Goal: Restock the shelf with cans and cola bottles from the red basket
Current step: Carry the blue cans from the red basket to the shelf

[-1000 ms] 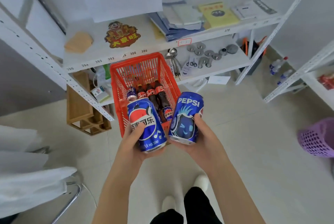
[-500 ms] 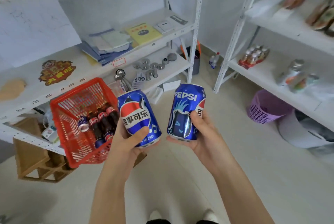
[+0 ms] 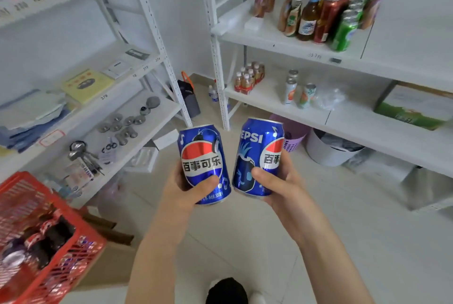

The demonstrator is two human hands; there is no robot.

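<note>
My left hand [image 3: 182,189] grips a blue Pepsi can [image 3: 203,154] upright at the centre of the view. Close beside it, my right hand [image 3: 279,181] grips a second blue Pepsi can [image 3: 257,149], tilted slightly. The red basket [image 3: 81,249] sits at the lower left, with several cola bottles [image 3: 46,232] and a can lying in it. Ahead on the right stands the white drinks shelf [image 3: 282,41], with bottles and rows of red and green cans [image 3: 343,24] on its upper board.
The lower board [image 3: 269,105] of the drinks shelf carries a pack of small bottles, two cans and a green carton. A purple basket [image 3: 293,137] and a white tub [image 3: 328,151] stand under it. The left shelf holds books and metal parts. My feet show below.
My view has swung right, away from the red basket and towards the drinks shelf. Both hands still hold their cans, carried along in front of me.
</note>
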